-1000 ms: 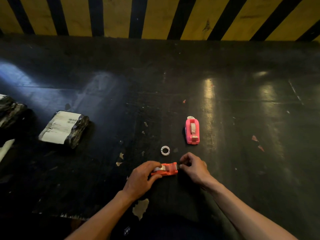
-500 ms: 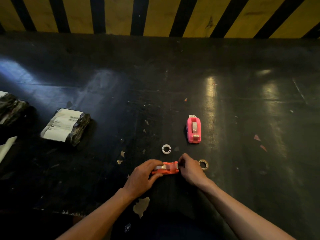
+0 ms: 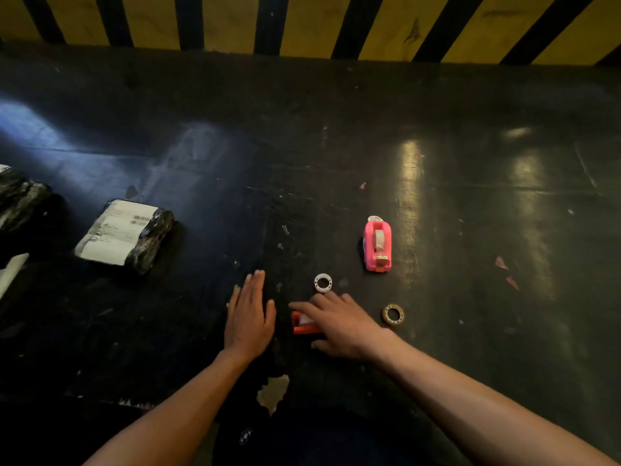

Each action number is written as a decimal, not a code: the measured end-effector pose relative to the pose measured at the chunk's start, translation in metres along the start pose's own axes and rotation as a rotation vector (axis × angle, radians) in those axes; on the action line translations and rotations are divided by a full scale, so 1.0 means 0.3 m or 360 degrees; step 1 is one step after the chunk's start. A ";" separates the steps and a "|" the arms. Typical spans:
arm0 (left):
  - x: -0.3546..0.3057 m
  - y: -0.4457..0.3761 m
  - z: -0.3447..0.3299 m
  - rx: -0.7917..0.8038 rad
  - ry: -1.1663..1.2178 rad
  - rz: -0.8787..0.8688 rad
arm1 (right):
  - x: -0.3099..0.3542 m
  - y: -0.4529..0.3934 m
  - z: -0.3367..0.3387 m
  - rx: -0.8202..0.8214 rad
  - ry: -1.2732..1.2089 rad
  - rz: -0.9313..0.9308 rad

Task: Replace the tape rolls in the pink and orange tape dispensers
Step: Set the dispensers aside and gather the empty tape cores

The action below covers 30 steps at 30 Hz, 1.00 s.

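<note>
The orange tape dispenser (image 3: pixel 301 323) lies on the dark table near the front, a pale tape roll showing in it. My right hand (image 3: pixel 342 326) is spread flat over its right part, fingers apart, hiding most of it. My left hand (image 3: pixel 250 314) rests flat and open on the table just left of the dispenser, not touching it. The pink tape dispenser (image 3: pixel 377 245) stands farther back to the right with a roll inside. A white empty core ring (image 3: pixel 323 283) lies beyond my right hand. A small brownish tape roll (image 3: pixel 393 314) lies to its right.
A wrapped parcel with a white label (image 3: pixel 124 235) lies at the left, another dark wrapped bundle (image 3: pixel 20 200) at the far left edge. A yellow and black striped wall (image 3: pixel 302 25) bounds the table's far side. Paint chips (image 3: pixel 273 391) mark the front edge.
My left hand let go of the orange dispenser and moved left, now flat on the table. My right hand left the dispenser's end and spread over its top.
</note>
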State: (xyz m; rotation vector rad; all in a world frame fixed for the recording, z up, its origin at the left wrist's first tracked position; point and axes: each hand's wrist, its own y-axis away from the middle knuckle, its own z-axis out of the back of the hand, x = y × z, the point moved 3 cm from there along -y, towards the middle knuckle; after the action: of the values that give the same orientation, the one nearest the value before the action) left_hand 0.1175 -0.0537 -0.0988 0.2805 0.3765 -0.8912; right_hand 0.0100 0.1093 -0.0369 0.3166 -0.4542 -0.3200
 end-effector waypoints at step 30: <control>-0.024 -0.058 -0.019 0.0006 -0.0241 0.0047 | -0.271 -0.214 0.358 -0.0596 -0.0455 -0.1007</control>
State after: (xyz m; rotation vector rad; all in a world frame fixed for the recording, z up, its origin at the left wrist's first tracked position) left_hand 0.0985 -0.0569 -0.1022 0.2201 0.2297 -0.8782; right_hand -0.1247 0.0572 0.0005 0.0366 -0.5563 -1.0633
